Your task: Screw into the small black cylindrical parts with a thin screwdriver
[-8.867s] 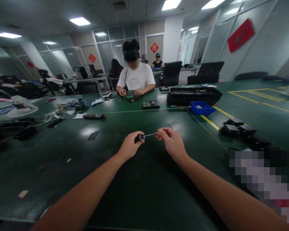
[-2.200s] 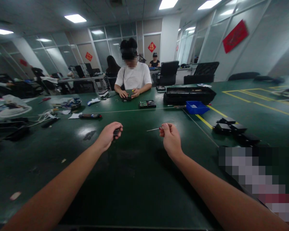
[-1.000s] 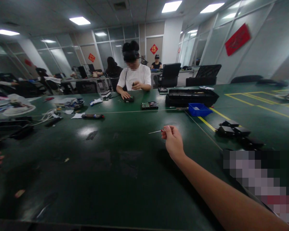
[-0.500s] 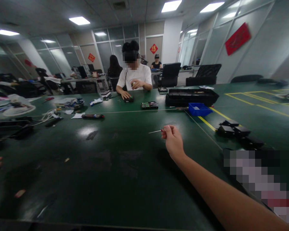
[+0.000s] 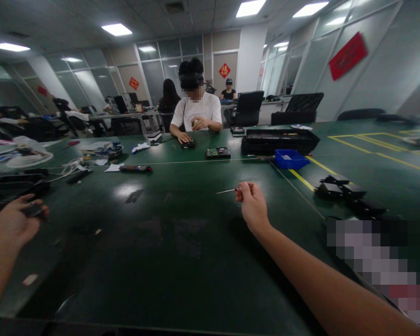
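Observation:
My right hand is closed around the red handle of a thin screwdriver, whose bare shaft points left above the green tabletop. At the left edge, my left hand has its fingers curled round a small black object; it is dark and blurred, so its kind does not show. That hand is held over the table, beside a black tray.
Across the table a person in a white shirt handles a dark part. Toward them lie a hard drive, a long black bin and a blue tray. Several black boxes sit at right; a dark cylindrical tool lies left of centre.
My left hand has come further into view from the left edge, moving right and up with the black object. My right hand and the screwdriver have stayed almost still.

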The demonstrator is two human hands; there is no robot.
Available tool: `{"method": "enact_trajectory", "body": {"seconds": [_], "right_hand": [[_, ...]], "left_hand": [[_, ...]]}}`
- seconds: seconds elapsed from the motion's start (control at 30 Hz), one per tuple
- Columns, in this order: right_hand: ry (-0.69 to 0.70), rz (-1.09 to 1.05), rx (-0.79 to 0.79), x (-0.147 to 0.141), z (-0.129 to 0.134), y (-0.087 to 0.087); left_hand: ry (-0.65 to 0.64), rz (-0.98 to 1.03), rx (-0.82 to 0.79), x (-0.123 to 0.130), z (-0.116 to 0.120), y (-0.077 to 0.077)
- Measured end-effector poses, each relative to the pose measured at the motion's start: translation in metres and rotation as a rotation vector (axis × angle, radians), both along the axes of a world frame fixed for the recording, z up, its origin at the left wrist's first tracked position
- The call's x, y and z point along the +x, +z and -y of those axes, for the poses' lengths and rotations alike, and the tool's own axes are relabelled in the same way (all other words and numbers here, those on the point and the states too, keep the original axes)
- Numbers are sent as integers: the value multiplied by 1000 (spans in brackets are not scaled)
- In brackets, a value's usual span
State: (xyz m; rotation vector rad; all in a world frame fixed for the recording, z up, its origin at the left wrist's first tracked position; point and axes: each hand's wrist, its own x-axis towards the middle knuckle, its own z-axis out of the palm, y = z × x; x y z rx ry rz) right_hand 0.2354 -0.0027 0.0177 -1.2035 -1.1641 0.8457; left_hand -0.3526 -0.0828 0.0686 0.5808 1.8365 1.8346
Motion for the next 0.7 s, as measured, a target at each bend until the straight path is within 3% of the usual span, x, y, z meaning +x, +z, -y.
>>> {"method": "enact_trajectory", "body": {"seconds": [0.1,0.27,0.7], "right_hand": [[-1,5,-7,0,2,2],[5,-12,-8,-1,4,6],[-1,-35,7,-2,0,2]], "left_hand": [[-96,-9,114,21,-17,-1],[-200,65,198,83,-44,6],[-777,89,248,280,-75,7]]}}
